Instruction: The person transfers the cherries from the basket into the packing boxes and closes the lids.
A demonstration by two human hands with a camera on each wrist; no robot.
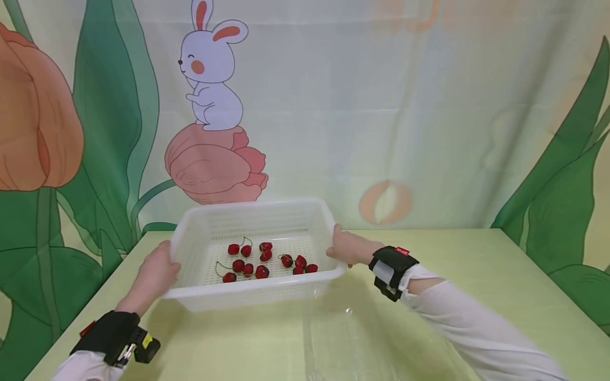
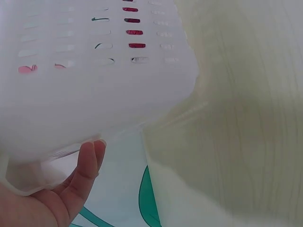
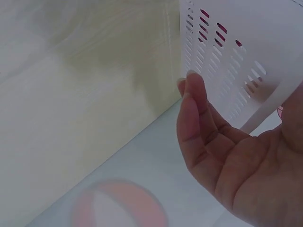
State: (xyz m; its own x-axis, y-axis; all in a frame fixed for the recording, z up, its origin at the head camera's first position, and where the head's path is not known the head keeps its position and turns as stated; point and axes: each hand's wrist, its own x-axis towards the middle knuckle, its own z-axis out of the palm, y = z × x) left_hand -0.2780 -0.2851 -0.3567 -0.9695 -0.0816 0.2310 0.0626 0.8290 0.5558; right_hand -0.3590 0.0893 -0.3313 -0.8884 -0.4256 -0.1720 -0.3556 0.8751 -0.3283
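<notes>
A white plastic basket (image 1: 267, 211) with a slotted bottom is held up over the table, its far side raised so the inside faces me. Several red cherries (image 1: 262, 272), some with stems, lie scattered on its bottom. My left hand (image 1: 154, 270) grips the basket's left end by the rim; in the left wrist view its fingers (image 2: 87, 163) curl under that rim. At the other end, my right hand (image 1: 352, 246) holds the right rim, with fingers (image 3: 194, 118) along the outer wall in the right wrist view. Cherries show red through the bottom slots.
A clear plastic container (image 1: 350, 338) stands on the pale yellow-green table (image 1: 476, 286), below and right of the basket. Behind the table hangs a curtain (image 1: 324, 106) printed with a rabbit, tulips and leaves. Black camera straps (image 1: 393, 267) circle both wrists.
</notes>
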